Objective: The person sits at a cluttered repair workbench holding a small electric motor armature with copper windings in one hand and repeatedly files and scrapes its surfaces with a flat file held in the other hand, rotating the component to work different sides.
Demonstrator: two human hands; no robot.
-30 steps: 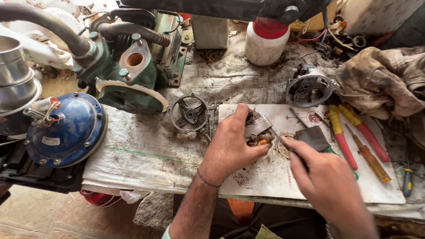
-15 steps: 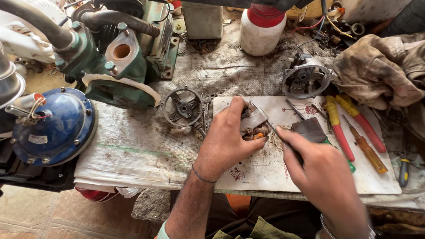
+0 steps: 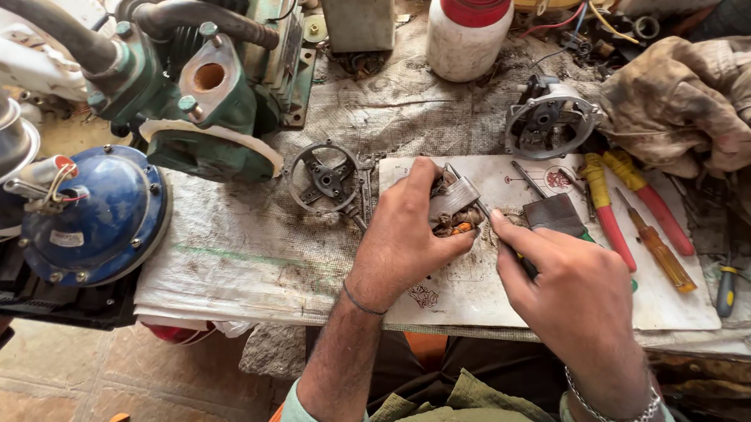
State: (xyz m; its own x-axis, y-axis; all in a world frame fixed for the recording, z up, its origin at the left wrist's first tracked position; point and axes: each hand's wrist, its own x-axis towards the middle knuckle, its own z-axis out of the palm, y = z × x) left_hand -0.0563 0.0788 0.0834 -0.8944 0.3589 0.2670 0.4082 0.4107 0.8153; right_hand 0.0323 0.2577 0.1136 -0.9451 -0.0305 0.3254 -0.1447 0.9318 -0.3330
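Note:
My left hand (image 3: 405,240) grips a small motor core (image 3: 452,208) of grey metal with copper windings and holds it down on a white sheet (image 3: 471,283) on the workbench. My right hand (image 3: 562,282) is closed around a thin tool (image 3: 484,209) whose tip reaches into the motor core. A dark flat brush-like piece (image 3: 555,213) lies just beyond my right hand. A round metal end cover (image 3: 328,179) with spokes rests to the left of the motor core.
A green pump body (image 3: 204,100) and a blue dome-shaped part (image 3: 98,215) stand at the left. Another round housing (image 3: 551,124), red-and-yellow pliers (image 3: 606,214), screwdrivers (image 3: 655,242), a white bottle with red cap (image 3: 467,27) and dirty rags (image 3: 699,104) lie at the right and back.
The view has shifted closer and slightly right. Both hands stay on the motor core, with the tool tip still working at it.

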